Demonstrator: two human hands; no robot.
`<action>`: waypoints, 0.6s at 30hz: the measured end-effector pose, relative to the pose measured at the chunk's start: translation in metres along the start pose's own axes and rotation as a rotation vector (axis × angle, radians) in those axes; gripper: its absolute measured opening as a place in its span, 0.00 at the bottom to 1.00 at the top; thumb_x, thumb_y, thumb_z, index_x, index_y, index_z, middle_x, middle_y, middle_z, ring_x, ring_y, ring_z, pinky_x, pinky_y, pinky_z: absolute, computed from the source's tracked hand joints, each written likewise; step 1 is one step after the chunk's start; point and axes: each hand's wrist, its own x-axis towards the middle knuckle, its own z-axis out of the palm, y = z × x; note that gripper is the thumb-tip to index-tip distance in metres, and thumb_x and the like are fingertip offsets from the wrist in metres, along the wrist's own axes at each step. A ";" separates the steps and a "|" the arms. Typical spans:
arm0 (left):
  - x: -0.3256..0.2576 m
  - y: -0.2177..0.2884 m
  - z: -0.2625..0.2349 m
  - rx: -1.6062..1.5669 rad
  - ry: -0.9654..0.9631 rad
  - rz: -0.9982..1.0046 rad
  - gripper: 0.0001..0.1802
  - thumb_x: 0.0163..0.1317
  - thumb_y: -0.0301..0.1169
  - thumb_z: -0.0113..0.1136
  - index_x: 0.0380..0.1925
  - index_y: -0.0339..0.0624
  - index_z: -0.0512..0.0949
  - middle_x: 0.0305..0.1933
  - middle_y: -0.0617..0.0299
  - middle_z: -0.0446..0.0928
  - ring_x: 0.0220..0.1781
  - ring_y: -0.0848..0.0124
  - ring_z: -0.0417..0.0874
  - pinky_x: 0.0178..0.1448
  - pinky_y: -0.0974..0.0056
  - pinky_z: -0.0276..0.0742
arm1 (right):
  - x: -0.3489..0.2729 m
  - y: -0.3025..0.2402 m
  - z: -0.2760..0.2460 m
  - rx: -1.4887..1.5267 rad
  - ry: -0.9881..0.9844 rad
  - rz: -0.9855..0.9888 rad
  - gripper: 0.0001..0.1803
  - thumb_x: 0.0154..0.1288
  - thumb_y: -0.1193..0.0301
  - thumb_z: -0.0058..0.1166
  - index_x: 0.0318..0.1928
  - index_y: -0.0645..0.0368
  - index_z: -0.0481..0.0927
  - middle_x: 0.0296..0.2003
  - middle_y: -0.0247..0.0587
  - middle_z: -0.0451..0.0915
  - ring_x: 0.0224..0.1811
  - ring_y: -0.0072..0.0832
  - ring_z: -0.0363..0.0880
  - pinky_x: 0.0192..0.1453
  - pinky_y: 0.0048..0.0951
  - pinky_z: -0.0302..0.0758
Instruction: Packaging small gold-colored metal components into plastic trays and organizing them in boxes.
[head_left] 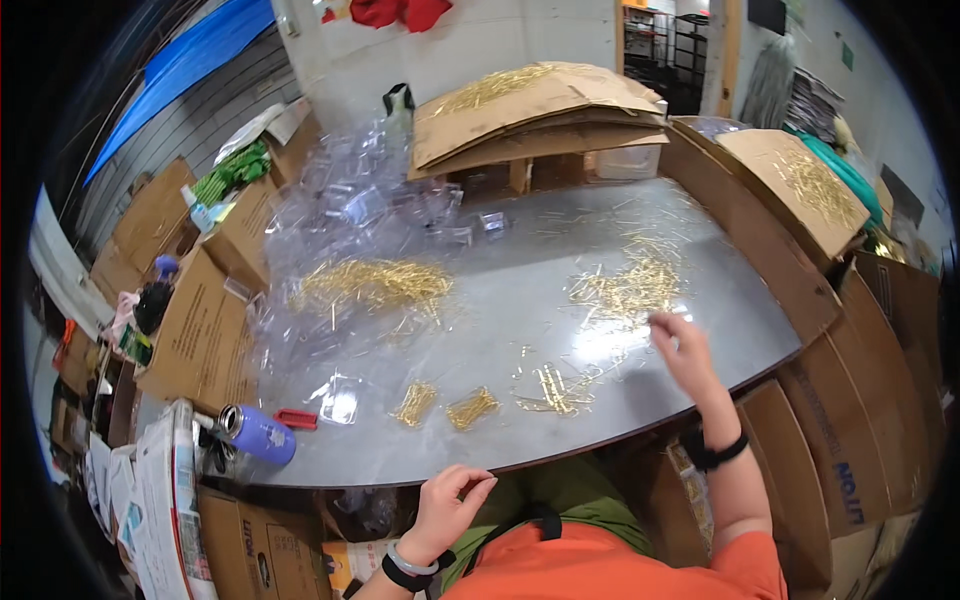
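Note:
My right hand (684, 352) is at the near right edge of a loose pile of thin gold-coloured metal pins (630, 285), its fingers curled together; anything in them is too small to make out. My left hand (456, 508) hangs just off the table's front edge, thumb and fingers pinched; whatever they may hold does not show. A small spread of gold pins (556, 388) lies on the grey table (510, 300) between my hands. Left of it are two small tidy bunches, one gold bundle (472, 408) and another gold bundle (415, 403).
A larger gold heap (380, 285) lies by many clear plastic packages (350, 200). A red stapler-like tool (295, 419) and a purple bottle (262, 435) are at the left front. Cardboard sheets (540, 110) stand at the back; a cardboard wall (750, 220) borders the right.

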 end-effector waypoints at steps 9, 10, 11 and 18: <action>0.026 -0.020 0.029 0.393 0.009 0.285 0.21 0.58 0.27 0.71 0.51 0.31 0.79 0.55 0.46 0.78 0.56 0.47 0.78 0.61 0.50 0.75 | -0.067 -0.085 0.091 -0.309 -0.186 -0.208 0.36 0.65 0.55 0.66 0.68 0.58 0.71 0.69 0.57 0.67 0.76 0.61 0.58 0.80 0.55 0.55; 0.031 -0.018 0.033 0.412 0.008 0.266 0.25 0.59 0.28 0.71 0.54 0.29 0.77 0.58 0.44 0.77 0.60 0.45 0.77 0.64 0.49 0.73 | -0.065 -0.087 0.100 -0.378 -0.182 -0.210 0.36 0.67 0.52 0.62 0.69 0.57 0.70 0.69 0.59 0.67 0.75 0.62 0.58 0.81 0.58 0.51; 0.037 -0.017 0.035 0.432 0.007 0.246 0.28 0.59 0.29 0.71 0.58 0.28 0.75 0.61 0.41 0.75 0.63 0.43 0.75 0.67 0.48 0.72 | -0.064 -0.087 0.107 -0.401 -0.209 -0.233 0.36 0.66 0.54 0.63 0.69 0.57 0.70 0.69 0.57 0.67 0.75 0.61 0.58 0.80 0.58 0.52; 0.058 -0.031 0.033 0.412 -0.081 0.200 0.43 0.60 0.36 0.72 0.69 0.26 0.63 0.71 0.36 0.65 0.75 0.39 0.63 0.78 0.45 0.59 | -0.061 -0.067 0.127 -0.222 -0.401 -0.380 0.31 0.65 0.62 0.64 0.67 0.55 0.72 0.68 0.49 0.69 0.74 0.55 0.62 0.78 0.57 0.56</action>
